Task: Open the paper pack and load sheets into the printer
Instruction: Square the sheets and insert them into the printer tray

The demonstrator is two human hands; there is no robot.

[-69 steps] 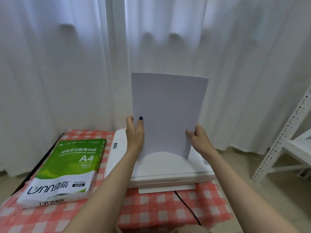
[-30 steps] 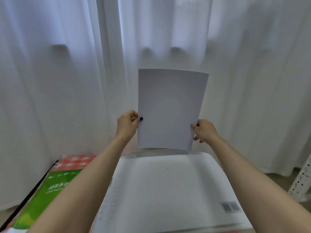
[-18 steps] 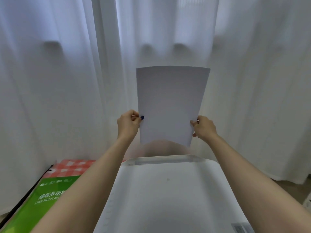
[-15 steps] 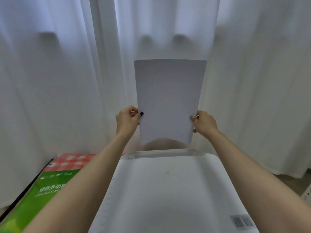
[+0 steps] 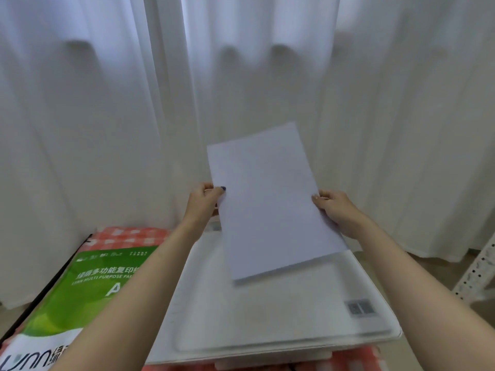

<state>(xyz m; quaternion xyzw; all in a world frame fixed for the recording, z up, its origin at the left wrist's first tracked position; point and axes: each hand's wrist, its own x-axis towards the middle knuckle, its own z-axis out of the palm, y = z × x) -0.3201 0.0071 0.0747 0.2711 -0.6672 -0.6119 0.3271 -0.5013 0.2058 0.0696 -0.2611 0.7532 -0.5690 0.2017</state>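
Observation:
A thin stack of white sheets (image 5: 270, 202) is held tilted over the back half of the white printer (image 5: 267, 317), its lower edge above the printer's flat top. My left hand (image 5: 205, 203) pinches the stack's left edge, thumb on the front. My right hand (image 5: 336, 210) grips the right edge. The green and white A4 paper pack (image 5: 80, 290) lies to the left of the printer, partly hidden by my left forearm. The frame is blurred by motion.
The printer and pack rest on a red and white checked tablecloth (image 5: 128, 235). White curtains (image 5: 107, 116) hang close behind. A white perforated metal shelf post (image 5: 479, 269) stands at the right edge. The floor shows at the far right.
The sheets were held upright behind the printer; now they are tipped back and lowered over its top. The view has dropped, showing more of the printer and paper pack.

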